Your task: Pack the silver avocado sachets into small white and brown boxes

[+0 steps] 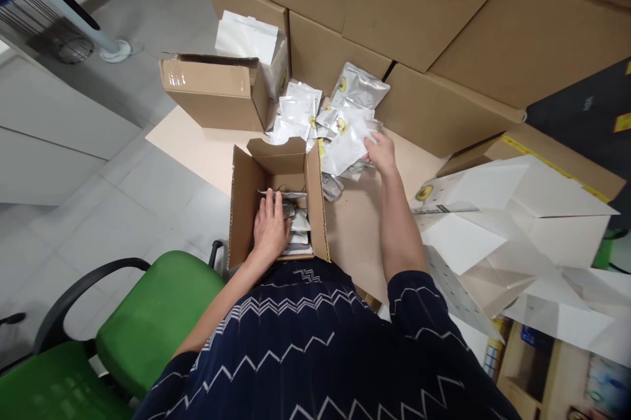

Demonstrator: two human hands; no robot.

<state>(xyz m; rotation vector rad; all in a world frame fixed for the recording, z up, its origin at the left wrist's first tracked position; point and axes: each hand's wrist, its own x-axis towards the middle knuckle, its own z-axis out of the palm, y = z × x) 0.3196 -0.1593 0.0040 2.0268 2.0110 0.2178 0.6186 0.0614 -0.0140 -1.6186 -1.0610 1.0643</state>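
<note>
An open cardboard box (238, 210) stands against my body, with several sachets (298, 223) standing in a row inside it. My left hand (271, 226) reaches into this box, its fingers stretched out and touching the sachets; part of it hides what lies beneath. Beyond the box, to the right, is a loose pile of silvery white sachets (298, 108) with avocado pictures. At the pile's right edge my right hand (380, 152) pinches a white sachet (348, 144) by its side. The thumb's grip is partly hidden.
Another open cardboard box (211, 98) and a white carton (251, 42) stand at the back left. Large cardboard boxes (384, 6) form a wall behind the table (197, 150). Opened white cartons (497, 223) crowd the right side. A green chair (158, 315) is at my left.
</note>
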